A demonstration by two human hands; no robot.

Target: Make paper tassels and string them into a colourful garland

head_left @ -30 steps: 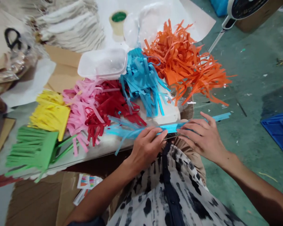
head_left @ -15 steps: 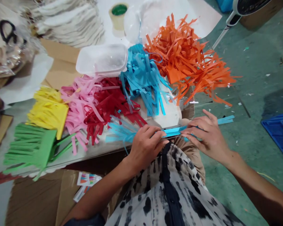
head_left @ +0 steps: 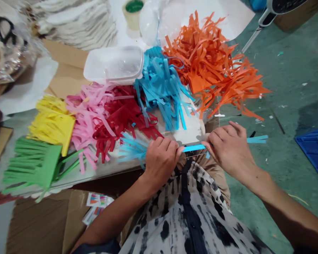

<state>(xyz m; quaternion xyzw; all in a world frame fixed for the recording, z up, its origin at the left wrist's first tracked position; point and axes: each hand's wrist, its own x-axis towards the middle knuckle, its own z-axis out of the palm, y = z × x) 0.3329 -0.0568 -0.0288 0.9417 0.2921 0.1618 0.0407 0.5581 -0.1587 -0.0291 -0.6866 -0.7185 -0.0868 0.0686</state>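
Between my two hands stretches a light blue fringed paper strip [head_left: 193, 148], rolled or folded narrow in its middle. My left hand [head_left: 163, 154] is closed round it, with loose fringe fanning out over the table edge to the left. My right hand [head_left: 228, 143] grips the other part, and a few strands poke out past it on the right. In front of my hands lie a blue fringed paper bundle [head_left: 160, 84], a dark red one [head_left: 127, 109] and a large orange heap [head_left: 201, 56].
Pink [head_left: 88, 109], yellow [head_left: 53, 121] and green [head_left: 34, 162] fringed paper lie to the left. Behind them stand a clear plastic tub [head_left: 113, 65] and a tape roll [head_left: 133, 16]. A glue gun [head_left: 267, 17] is at upper right, a blue crate [head_left: 314, 148] on the floor.
My right hand has closed more fully over the strip, its fingers now curled. The strip between my hands looks narrower and tighter. The view has shifted slightly.
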